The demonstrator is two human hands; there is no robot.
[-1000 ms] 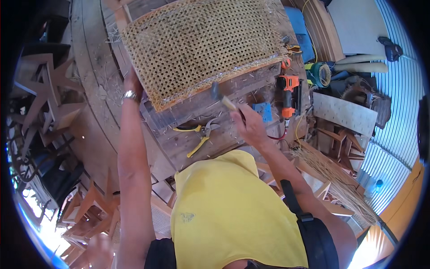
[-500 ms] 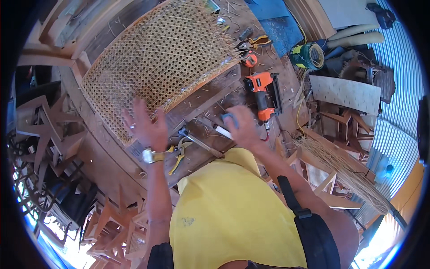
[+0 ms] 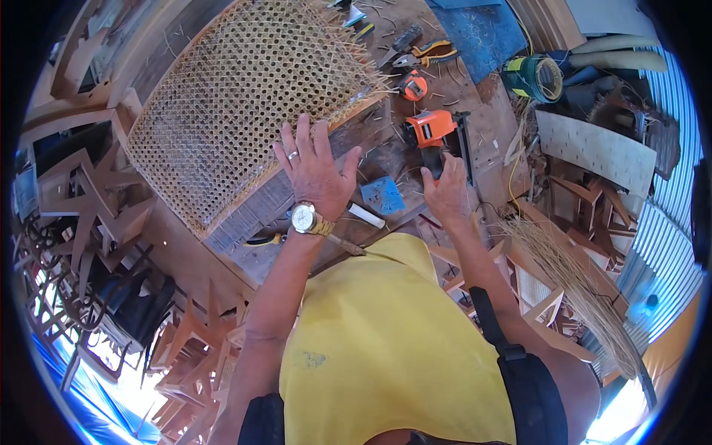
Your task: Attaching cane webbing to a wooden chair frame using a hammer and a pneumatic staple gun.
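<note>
A woven cane panel (image 3: 245, 96) on a wooden frame lies on the workbench, loose strand ends sticking out along its right edge. My left hand (image 3: 317, 174), fingers spread and holding nothing, is at the panel's near edge. It hides part of the tools beneath. My right hand (image 3: 446, 194) is around the lower handle of an orange and black nail gun (image 3: 432, 127), thumb on one side and fingers on the other. Between my hands a blue square sheet (image 3: 382, 195) lies on the bench, beside a white-sided bar (image 3: 366, 216). A wooden tool handle (image 3: 346, 245) shows below my left wrist.
Beyond the nail gun lie an orange tape measure (image 3: 414, 87) and yellow-handled pliers (image 3: 426, 55). A green tub (image 3: 532, 78) stands at the far right. Loose cane strands (image 3: 571, 285) are bundled at the right. Wooden chair frames (image 3: 93, 196) crowd the left.
My right hand has let go of the blue sheet, now lying on the bench, and moved right onto the nail gun's handle. My left hand has shifted right and away from me.
</note>
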